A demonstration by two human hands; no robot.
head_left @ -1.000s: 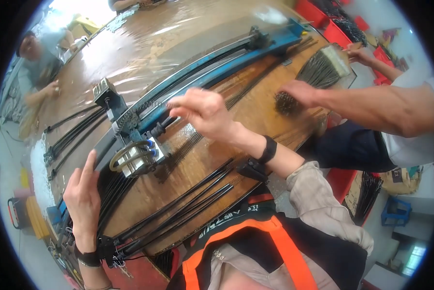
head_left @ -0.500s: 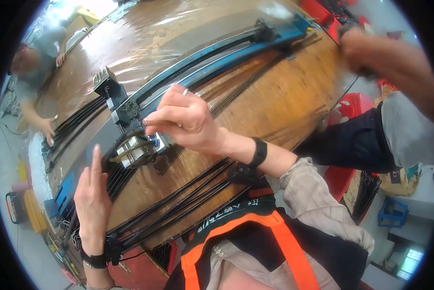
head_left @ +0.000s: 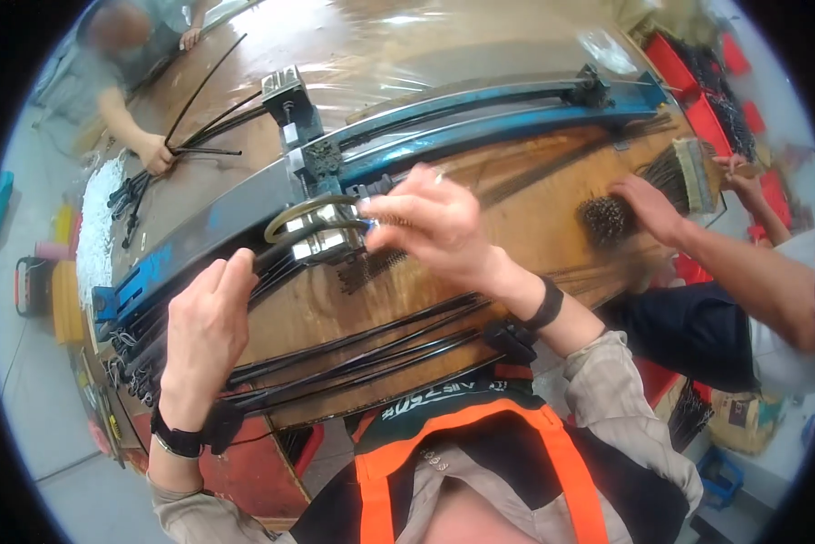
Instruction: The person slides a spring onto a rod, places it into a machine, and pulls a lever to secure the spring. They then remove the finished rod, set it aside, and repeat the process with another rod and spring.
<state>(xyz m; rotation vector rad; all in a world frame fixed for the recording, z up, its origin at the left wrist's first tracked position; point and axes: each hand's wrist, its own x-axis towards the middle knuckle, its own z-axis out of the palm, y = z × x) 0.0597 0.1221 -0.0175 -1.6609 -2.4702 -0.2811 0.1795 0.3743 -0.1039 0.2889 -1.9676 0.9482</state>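
My left hand (head_left: 209, 313) has its fingers bent together beside the black rods (head_left: 276, 279) left of a metal clamp block (head_left: 327, 238). Whatever lies in that pinch is too small or hidden to name. On the block's other side, my right hand (head_left: 439, 222) is closed, thumb and fingertips together close to a small blue fitting. Its fingers hide what they hold, if anything. A yellowish hose (head_left: 285, 218) curves over the block. The block sits at a long blue-and-grey bench fixture (head_left: 407, 150), below a carriage with an upright metal cylinder (head_left: 285, 86).
Black rods (head_left: 380, 363) lie along the table's near edge. At right, a co-worker's hand (head_left: 648, 207) rests on a bundle of thin rods (head_left: 607, 222). Another person's hand (head_left: 156, 156) at far left grips black rods. Red bins (head_left: 675, 77) stand at back right.
My view has shifted, so the fixture appears farther right. My left hand's raised finger has bent in toward the rods. A rod bundle now lies at right under a co-worker's hand; the far-left person now grips rods.
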